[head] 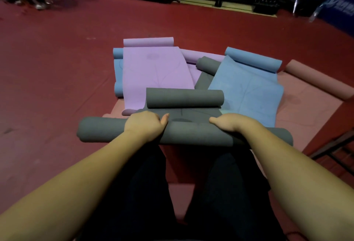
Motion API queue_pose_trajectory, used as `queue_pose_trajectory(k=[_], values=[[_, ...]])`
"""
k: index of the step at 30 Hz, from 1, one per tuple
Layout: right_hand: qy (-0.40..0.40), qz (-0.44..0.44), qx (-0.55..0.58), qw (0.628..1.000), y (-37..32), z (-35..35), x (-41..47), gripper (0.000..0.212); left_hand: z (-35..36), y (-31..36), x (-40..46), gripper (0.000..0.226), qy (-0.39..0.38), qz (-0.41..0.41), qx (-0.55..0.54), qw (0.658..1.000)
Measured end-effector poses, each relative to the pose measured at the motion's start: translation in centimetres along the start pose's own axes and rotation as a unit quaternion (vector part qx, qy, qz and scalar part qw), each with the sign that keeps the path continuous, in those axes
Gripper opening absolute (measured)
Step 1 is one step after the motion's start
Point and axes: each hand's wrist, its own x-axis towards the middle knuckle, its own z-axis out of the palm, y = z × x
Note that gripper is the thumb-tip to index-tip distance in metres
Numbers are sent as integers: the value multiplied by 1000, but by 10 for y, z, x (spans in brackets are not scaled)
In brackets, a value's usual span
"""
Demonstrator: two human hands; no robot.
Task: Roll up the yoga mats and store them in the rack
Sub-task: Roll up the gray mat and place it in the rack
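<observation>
Two hands on my grey mat (107, 129), left hand (144, 125) and right hand (229, 123) curled over its near roll, thumbs pointing inward, far end also rolled, purple mat (153, 68) and blue mat (247, 87) beyond.

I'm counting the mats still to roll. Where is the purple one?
In the head view the purple mat lies left of centre on the pile, half unrolled, between a blue mat and a grey mat.
</observation>
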Motion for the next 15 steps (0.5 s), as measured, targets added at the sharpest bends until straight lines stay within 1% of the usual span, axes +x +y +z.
queue_pose_trajectory(k=[3,5,7,8,9,10,11,12,13,15], values=[[-42,-8,16,999,3,1,-11,64,-3,-2,-8,71,-47,-10,6,999],[-62,-6,14,998,6,6,-19,63,-2,-2,-14,71,-64,-7,13,998],[-46,-3,6,999,8,11,-25,63,0,-1,-17,70,-68,-8,19,997],[-9,-10,0,1000,9,14,-28,60,1,-1,-16,69,-76,-9,17,997],[54,-25,-2,998,10,16,-30,52,1,-1,-12,68,-90,-11,13,996],[132,-41,-1,990,10,19,-32,43,-1,-2,-8,68,-105,-15,6,994],[207,-55,-2,977,10,22,-35,39,-1,-4,-2,68,-126,-23,-1,992],[261,-65,-5,963,9,27,-38,38,-3,-4,3,67,-148,-28,-10,989],[296,-74,-3,952,9,33,-42,38,-5,-4,7,67,-170,-34,-21,985],[332,-87,0,939,10,50,-47,38,-9,-3,16,64,-201,-44,-26,978]])
